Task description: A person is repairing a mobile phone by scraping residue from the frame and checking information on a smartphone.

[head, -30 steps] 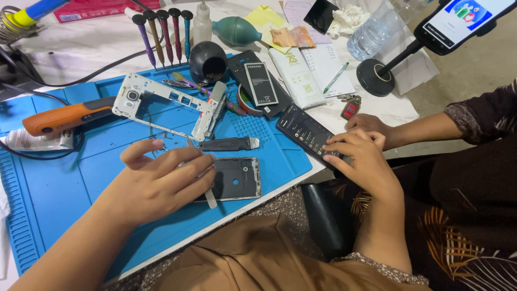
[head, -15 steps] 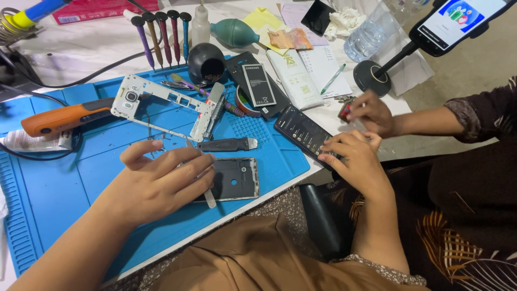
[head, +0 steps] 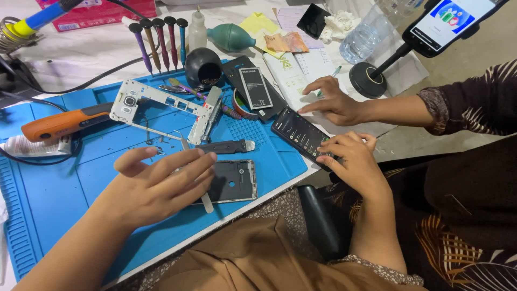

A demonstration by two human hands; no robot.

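My left hand (head: pixel 156 186) lies over a dark phone back housing (head: pixel 237 180) on the blue work mat (head: pixel 48 194). A thin metal pry tool (head: pixel 207 203) sticks out from under its fingers. My right hand (head: pixel 353 161) rests its fingertips on the lower end of a black phone with a lit dark screen (head: pixel 296 132) at the mat's right edge. Another person's hand (head: pixel 334 102), in a dark patterned sleeve, reaches in from the right and presses on a paper notebook (head: pixel 293 73) just above that phone.
On the mat lie a white phone mid-frame (head: pixel 156 99), a black scraper (head: pixel 229 146) and an orange-handled tool (head: pixel 59 123). Behind are a phone battery (head: pixel 256 87), a row of screwdrivers (head: pixel 159 40), a green air blower (head: pixel 231 36), a water bottle (head: pixel 363 37) and a phone on a stand (head: pixel 444 21).
The other person's hand has moved from beside the black phone up onto the notebook. My right hand has shifted slightly along the phone. My left hand has stayed in place.
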